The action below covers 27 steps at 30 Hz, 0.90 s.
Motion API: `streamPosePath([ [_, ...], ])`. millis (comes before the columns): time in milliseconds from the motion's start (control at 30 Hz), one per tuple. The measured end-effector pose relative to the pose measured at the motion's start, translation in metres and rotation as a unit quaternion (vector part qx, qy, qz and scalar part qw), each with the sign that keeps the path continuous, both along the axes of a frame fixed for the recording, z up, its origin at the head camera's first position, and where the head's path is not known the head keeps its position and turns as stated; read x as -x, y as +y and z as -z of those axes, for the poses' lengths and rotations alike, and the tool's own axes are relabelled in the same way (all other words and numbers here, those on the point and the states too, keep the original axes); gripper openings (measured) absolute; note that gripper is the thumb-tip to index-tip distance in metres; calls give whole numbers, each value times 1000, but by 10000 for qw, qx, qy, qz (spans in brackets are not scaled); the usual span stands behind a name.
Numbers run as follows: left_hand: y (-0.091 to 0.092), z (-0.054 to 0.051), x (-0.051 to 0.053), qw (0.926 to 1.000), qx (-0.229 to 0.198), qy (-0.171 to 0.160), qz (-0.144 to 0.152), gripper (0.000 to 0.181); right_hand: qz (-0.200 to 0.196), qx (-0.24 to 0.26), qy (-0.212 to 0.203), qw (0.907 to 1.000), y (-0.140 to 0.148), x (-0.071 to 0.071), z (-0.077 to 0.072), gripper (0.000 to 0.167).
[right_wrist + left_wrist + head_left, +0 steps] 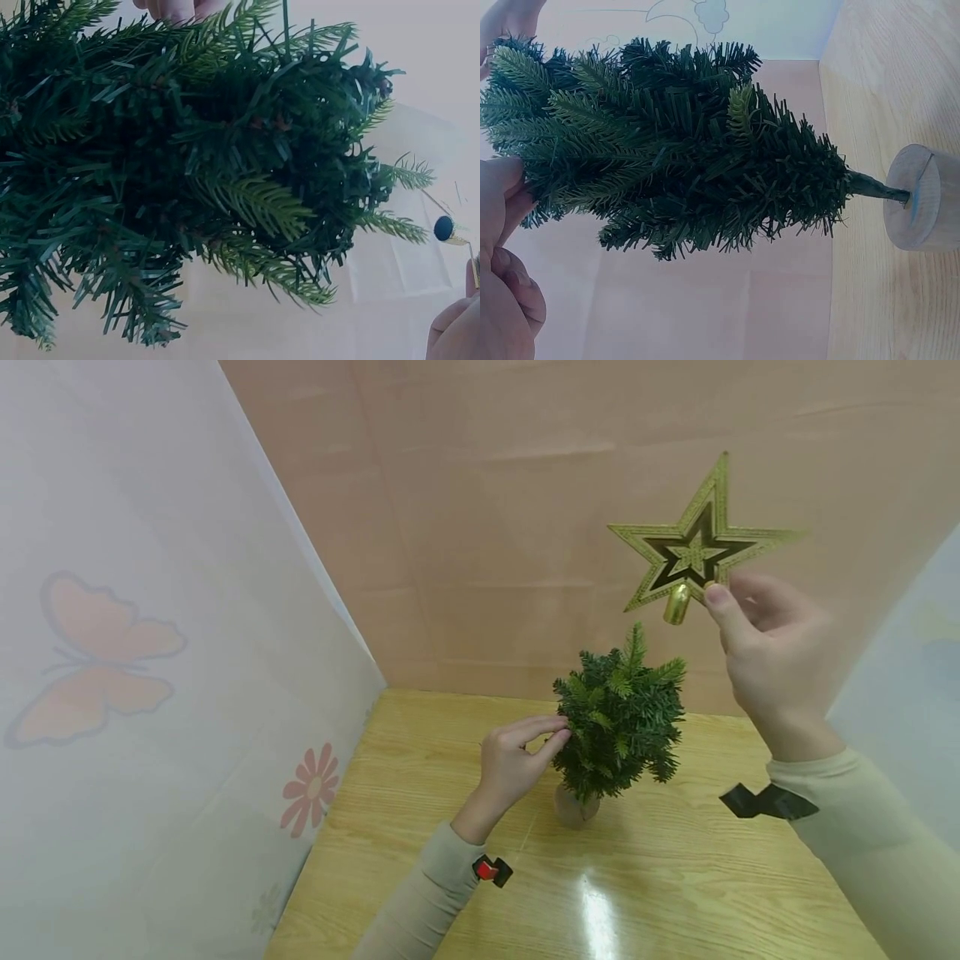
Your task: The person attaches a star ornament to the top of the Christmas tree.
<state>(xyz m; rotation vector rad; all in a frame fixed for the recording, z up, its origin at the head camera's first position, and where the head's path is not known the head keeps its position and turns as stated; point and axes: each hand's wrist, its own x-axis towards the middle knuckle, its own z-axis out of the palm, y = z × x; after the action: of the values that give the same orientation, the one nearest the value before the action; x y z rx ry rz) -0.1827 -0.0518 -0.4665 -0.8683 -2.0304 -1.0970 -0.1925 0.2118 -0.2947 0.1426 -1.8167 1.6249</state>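
Note:
A small green Christmas tree [618, 727] stands on a round wooden base [915, 202] on the table. At its left side my left hand [517, 764] pinches the outer branch tips between thumb and fingers; the exact grip is partly hidden by needles. My right hand [780, 643] holds a gold star tree topper [693, 557] by a lower point, between thumb and fingers. The star is above the treetop, apart from it, its short tube socket pointing down. In the right wrist view only the socket [444, 228] and a thin part of the star show, at the right edge.
The wood-grain table [420, 827] extends around the tree. Behind it rises a pinkish-brown backdrop [487, 527]. A pale wall panel [187, 635] with butterfly and flower prints stands on the left, and another pale panel [907, 668] on the right.

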Motion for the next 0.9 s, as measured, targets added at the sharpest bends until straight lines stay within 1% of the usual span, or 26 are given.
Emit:
streamPosePath([
  [33,1,0,0,10000,-12,-1,-3,18,-1,-4,-44,10000,0,0,0,13],
  [133,5,1,0,10000,-37,-7,-9,18,148,-288,-275,9991,1,0,-1,16],
  [233,8,2,0,10000,-30,-11,-28,17,106,-259,-355,9990,2,1,1,19],
  [333,12,4,0,10000,-2,-15,-67,17,-255,131,-94,9995,3,3,2,16],
  [367,13,4,0,10000,0,-25,-76,17,-393,295,21,9988,3,4,3,14],
  [500,14,6,0,10000,-16,-53,-72,17,-781,684,382,9939,1,8,4,10],
  [633,14,6,0,10000,-69,-15,-40,17,-985,894,594,9893,-2,10,4,8],
  [800,14,5,0,10000,-82,21,-32,16,-1076,1014,746,9862,-5,11,5,8],
  [900,14,5,0,10000,-63,-14,-40,16,-1134,1094,798,9843,-7,12,6,8],
])
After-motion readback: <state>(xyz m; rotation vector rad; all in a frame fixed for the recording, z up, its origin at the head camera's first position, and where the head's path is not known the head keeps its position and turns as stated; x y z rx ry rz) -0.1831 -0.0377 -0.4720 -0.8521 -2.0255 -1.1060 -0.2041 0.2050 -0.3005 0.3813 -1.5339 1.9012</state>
